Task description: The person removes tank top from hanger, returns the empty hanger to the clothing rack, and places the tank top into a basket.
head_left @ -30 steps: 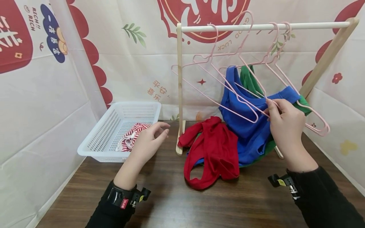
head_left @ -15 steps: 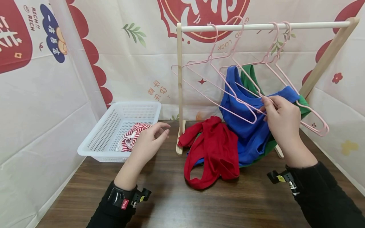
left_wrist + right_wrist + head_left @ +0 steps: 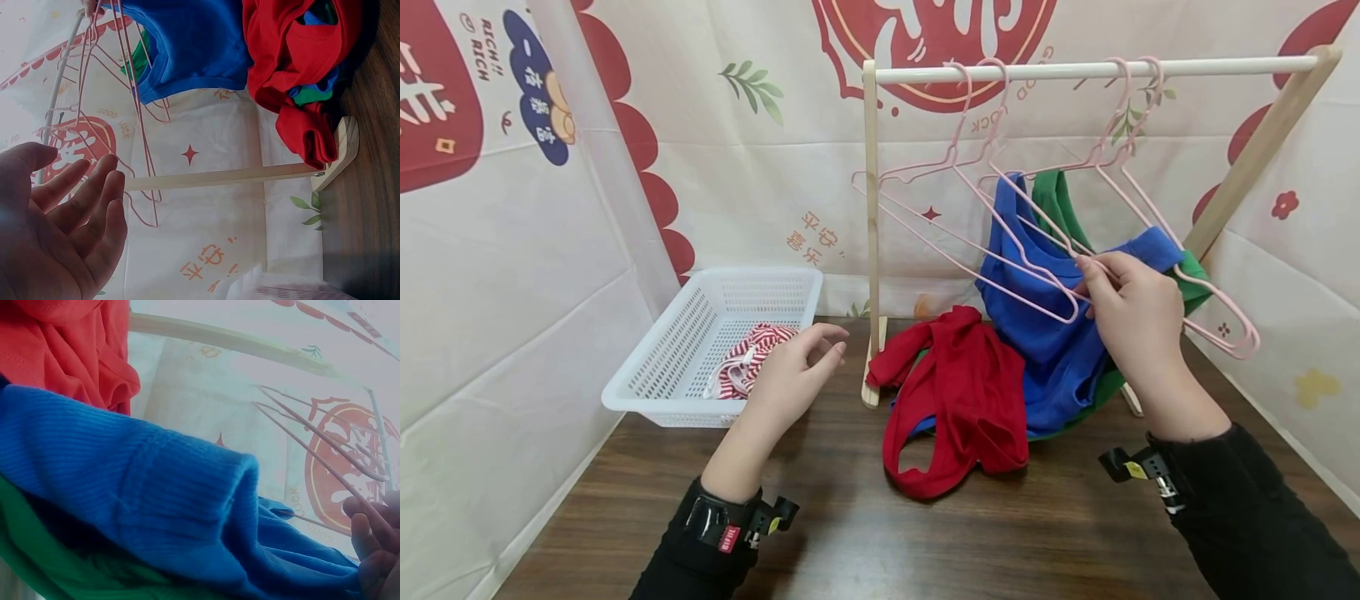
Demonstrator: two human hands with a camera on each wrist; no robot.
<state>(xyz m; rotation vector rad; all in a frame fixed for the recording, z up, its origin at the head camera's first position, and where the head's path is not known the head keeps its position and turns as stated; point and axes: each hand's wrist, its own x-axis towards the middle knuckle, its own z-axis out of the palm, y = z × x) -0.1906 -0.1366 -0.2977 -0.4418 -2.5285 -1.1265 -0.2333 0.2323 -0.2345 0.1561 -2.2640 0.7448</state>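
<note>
In the head view, my right hand [image 3: 1135, 312] pinches the lower right part of a pink hanger [image 3: 1005, 93] between thumb and fingers. Its hook sits at the rail [image 3: 1075, 71], just right of another bare pink hanger [image 3: 967, 92]. Behind the held hanger hang a blue tank top [image 3: 1052, 350] and a green garment [image 3: 1060, 200], both on pink hangers farther right. In the right wrist view, the blue ribbed edge [image 3: 181, 494] is close by my fingertips [image 3: 365, 537]. My left hand [image 3: 793, 367] holds nothing, its fingers loosely bent near the basket.
A red garment [image 3: 977, 392] lies crumpled on the wooden table [image 3: 985, 550], with blue and green cloth showing under it. At left stands a white plastic basket [image 3: 647, 367] with a red-and-white striped cloth [image 3: 752, 354] inside. The rack's wooden post [image 3: 873, 233] rises between them.
My right hand has moved left and slightly down with the pink hanger. The hook has gone from above the rail, leftward, to the rail beside the left hanger. My left hand has stayed put.
</note>
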